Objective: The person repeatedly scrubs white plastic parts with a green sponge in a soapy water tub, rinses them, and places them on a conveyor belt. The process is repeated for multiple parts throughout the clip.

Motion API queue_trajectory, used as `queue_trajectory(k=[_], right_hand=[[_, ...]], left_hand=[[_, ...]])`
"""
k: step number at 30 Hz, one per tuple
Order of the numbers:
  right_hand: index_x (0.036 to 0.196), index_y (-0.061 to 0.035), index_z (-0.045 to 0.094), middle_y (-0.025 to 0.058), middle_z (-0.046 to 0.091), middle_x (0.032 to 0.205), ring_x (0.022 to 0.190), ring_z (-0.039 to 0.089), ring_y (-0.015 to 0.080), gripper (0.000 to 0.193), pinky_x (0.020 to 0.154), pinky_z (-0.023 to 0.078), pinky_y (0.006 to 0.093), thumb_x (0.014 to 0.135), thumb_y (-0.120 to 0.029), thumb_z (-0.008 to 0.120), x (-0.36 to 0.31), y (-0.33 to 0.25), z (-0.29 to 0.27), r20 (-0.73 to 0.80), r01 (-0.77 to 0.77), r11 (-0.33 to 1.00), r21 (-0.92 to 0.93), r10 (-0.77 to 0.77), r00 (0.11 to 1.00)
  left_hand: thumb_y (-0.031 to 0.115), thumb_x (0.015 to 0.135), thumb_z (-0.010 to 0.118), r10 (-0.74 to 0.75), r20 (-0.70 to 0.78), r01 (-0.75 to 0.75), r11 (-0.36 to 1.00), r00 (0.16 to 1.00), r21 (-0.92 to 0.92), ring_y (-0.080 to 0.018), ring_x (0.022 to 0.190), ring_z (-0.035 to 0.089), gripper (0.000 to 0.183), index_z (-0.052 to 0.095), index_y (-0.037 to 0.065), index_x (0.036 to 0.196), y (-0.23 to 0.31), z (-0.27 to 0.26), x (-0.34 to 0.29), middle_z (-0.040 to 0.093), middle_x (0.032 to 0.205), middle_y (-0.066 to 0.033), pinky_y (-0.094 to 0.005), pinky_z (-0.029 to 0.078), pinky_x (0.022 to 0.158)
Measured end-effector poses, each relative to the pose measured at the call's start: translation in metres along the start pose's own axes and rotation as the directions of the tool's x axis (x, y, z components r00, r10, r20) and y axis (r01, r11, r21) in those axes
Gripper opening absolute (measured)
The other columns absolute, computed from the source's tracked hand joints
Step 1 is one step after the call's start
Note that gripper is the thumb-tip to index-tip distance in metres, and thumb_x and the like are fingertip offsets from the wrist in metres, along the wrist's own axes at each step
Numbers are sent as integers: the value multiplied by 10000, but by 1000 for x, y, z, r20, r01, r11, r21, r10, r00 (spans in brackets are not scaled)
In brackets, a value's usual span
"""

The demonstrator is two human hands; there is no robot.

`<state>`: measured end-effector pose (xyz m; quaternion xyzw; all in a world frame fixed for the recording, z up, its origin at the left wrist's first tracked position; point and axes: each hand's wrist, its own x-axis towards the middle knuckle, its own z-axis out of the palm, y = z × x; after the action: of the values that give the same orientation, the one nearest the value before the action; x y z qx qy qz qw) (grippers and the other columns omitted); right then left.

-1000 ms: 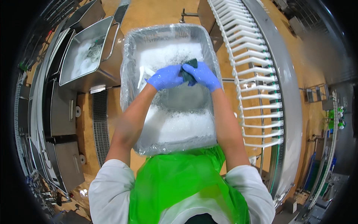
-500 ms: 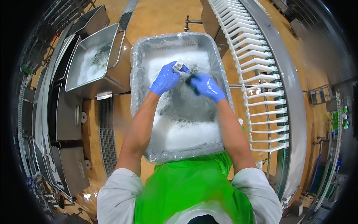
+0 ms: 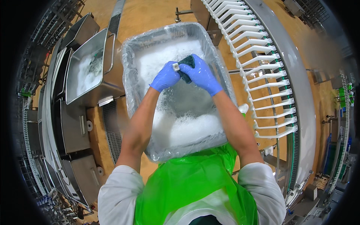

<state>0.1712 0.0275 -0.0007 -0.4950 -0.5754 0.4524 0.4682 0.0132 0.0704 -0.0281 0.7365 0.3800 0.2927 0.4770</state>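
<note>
My left hand [image 3: 165, 77], in a blue glove, is closed around a small white block-shaped piece [image 3: 176, 67]; most of it is hidden by the fingers. A dark green scouring pad [image 3: 186, 76] is gripped in my right hand [image 3: 201, 75], also gloved in blue, and it lies against the white piece. Both hands meet above a large tub [image 3: 127, 80] lined with clear plastic. White foam [image 3: 191, 135] and cloudy grey water [image 3: 189, 99] fill the tub below them.
At the left stands a steel bin [image 3: 69, 92] with foam and pale pieces inside. A curved conveyor with white slats [image 3: 268, 80] runs along the right. A floor drain grate [image 3: 111, 127] lies left of the tub. My green apron [image 3: 187, 176] touches its near edge.
My right hand has moved slightly up and left, bringing the scouring pad against the white piece. The view has shifted, so the tub sits a little higher and tilted.
</note>
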Motion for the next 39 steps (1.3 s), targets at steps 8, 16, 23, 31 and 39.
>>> queue_trajectory(k=[8,16,23,31,39], right_hand=[[1086,-30,670,40,663,828,684,608,102,318,527,482,262,891,-280,639,-10,-48,-47,47,-161,984,80,157,986],[898,-36,675,-2,605,722,552,492,46,222,463,381,218,890,-254,637,5,-48,-27,251,64,992,-108,-35,967],[899,-55,700,-4,584,647,478,474,64,298,412,367,225,889,-340,615,-39,-65,-28,115,-142,988,-60,148,982],[870,-35,682,148,642,684,624,625,226,258,576,508,396,867,-277,593,-63,-36,-35,-98,-255,935,-246,237,966],[873,-44,703,183,693,910,891,671,377,168,780,538,451,826,-99,551,-146,49,-5,-20,-112,359,-926,251,968]], left_hand=[[58,768,485,-103,262,192,921,959,-340,-137,595,592,199,628,14,899,37,4,-13,613,715,-78,-283,507,550],[13,731,554,-109,371,250,901,922,-355,-172,658,626,226,608,-16,949,59,18,-33,601,807,-74,-317,536,608],[18,778,561,19,385,154,897,923,-413,-169,660,628,137,608,-11,904,69,7,-29,637,825,-97,-319,521,664],[86,831,544,-200,528,224,974,826,18,-173,687,644,147,628,-2,913,58,35,-37,643,732,-89,-318,520,606],[337,879,530,-345,566,-317,564,749,763,-339,900,662,357,637,42,1050,-62,83,-31,667,1002,-226,-431,515,830]])
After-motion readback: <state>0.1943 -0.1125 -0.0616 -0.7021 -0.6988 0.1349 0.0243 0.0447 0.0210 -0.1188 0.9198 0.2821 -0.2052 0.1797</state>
